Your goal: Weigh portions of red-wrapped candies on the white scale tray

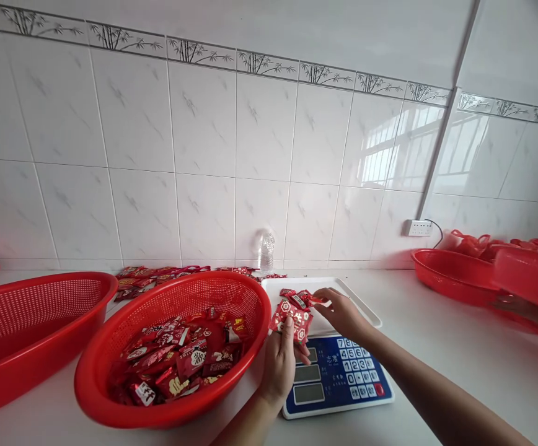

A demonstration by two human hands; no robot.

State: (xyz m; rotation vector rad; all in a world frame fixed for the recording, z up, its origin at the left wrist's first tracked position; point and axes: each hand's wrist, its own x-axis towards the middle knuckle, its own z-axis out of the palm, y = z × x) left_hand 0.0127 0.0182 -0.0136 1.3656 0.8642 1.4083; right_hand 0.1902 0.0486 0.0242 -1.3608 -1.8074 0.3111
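My left hand point(279, 362) is closed on a red printed pouch point(293, 321) with white flower patterns, held up in front of the scale's tray. My right hand point(338, 310) pinches the edge of a small red wrapped packet point(314, 300) just above the tray. More red packets point(299, 298) show behind the pouch, partly hidden by it. Under both hands stands a digital scale point(338, 375) with a blue keypad panel and a white weighing tray point(357, 303). To the left, a red plastic basket point(97, 371) contains many small red wrapped packets point(192, 359).
Another red basket point(41, 285) stands at far left. Flat red packets point(157, 279) lie along the wall beside a clear plastic bottle point(266, 251). At right, another person's hand point(513, 303) is near a red basket point(455, 279) and red bags point(471, 244). A wall socket point(418, 228) has a cable.
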